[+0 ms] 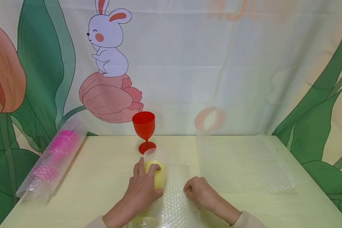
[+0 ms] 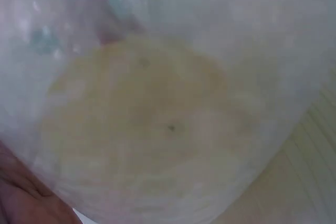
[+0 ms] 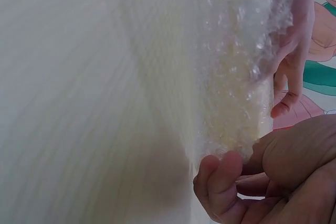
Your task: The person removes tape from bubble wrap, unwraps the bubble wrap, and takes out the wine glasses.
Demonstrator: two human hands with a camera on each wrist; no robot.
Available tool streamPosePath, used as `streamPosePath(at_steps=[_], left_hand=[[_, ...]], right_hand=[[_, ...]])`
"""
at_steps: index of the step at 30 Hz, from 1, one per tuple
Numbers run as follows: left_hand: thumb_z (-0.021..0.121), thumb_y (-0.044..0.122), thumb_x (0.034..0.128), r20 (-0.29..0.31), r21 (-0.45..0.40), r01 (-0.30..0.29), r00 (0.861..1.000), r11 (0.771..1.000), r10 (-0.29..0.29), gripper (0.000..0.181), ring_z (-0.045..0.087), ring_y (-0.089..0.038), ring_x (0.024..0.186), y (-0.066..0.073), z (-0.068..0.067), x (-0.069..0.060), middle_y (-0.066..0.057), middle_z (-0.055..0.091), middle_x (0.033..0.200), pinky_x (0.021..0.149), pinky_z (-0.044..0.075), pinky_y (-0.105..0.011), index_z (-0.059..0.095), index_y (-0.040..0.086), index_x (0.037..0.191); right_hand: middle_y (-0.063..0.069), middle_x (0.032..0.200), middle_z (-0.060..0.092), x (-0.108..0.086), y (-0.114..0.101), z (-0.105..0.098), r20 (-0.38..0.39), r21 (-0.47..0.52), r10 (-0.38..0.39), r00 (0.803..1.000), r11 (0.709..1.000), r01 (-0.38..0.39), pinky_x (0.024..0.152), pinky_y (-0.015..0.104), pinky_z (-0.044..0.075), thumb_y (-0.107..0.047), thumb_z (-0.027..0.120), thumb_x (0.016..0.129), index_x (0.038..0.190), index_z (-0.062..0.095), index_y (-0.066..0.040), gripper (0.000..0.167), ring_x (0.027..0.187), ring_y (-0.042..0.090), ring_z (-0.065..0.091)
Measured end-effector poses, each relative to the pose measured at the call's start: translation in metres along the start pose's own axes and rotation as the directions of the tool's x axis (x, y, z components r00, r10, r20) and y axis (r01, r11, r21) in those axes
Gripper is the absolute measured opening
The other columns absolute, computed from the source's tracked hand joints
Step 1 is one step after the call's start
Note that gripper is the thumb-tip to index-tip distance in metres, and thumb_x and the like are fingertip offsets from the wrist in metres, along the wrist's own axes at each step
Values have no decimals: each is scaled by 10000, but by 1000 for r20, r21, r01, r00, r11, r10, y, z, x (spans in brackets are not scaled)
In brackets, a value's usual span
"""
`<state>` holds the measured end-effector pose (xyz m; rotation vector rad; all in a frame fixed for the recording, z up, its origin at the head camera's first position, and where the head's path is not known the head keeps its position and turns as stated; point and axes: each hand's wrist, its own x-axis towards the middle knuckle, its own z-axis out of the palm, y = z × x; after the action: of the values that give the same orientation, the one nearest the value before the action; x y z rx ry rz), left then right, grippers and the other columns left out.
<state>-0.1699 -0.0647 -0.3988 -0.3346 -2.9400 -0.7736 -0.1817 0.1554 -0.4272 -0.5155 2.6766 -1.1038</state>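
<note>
A yellow goblet point(image 1: 159, 179) lies in a sheet of bubble wrap point(image 1: 175, 196) at the front middle of the table. My left hand point(image 1: 142, 186) holds it from above, fingers bent over its wide end and thumb along its right side. To the right, my right hand point(image 1: 200, 193) pinches the bubble wrap's edge between thumb and curled fingers. In the right wrist view the wrap point(image 3: 231, 72) rises beside those fingers point(image 3: 226, 174). The left wrist view shows the goblet's round yellow end point(image 2: 142, 114), blurred through the film.
Behind the left hand a red goblet point(image 1: 143, 125) stands upright. A pink object in bubble wrap point(image 1: 55, 148) lies along the table's left side. Another flat bubble wrap sheet point(image 1: 245, 167) is spread at the right. A printed cloth point(image 1: 182, 63) hangs behind the table.
</note>
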Motion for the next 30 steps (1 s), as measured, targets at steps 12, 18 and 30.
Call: streamPosePath(at_steps=[12,18,30], left_hand=[[783,89,818,10,55,-64,998,996,64,562,371,-442,1352,-9,-14,-5,-282,345,1536,982,413,-598,506,-26,1294],[689,59,849,55,40,-39,998,998,37,595,367,-476,1364,-15,-16,-5,-284,336,1551,1021,400,-623,513,64,1417],[855,331,832,44,132,4,999,991,-10,670,401,-454,1314,-13,-12,-1,-302,379,1484,995,457,-603,526,43,1339]], right_hand=[[255,933,731,-2,3,4,-15,0,-18,1000,1000,18,400,225,454,165,575,834,953,741,100,215,378,59,513],[257,934,732,-1,3,3,-17,-6,-27,999,1000,27,404,223,460,168,572,828,934,743,99,213,374,60,516],[246,959,729,0,1,3,-4,2,-7,1000,1000,7,396,204,416,172,571,836,933,743,87,215,363,43,487]])
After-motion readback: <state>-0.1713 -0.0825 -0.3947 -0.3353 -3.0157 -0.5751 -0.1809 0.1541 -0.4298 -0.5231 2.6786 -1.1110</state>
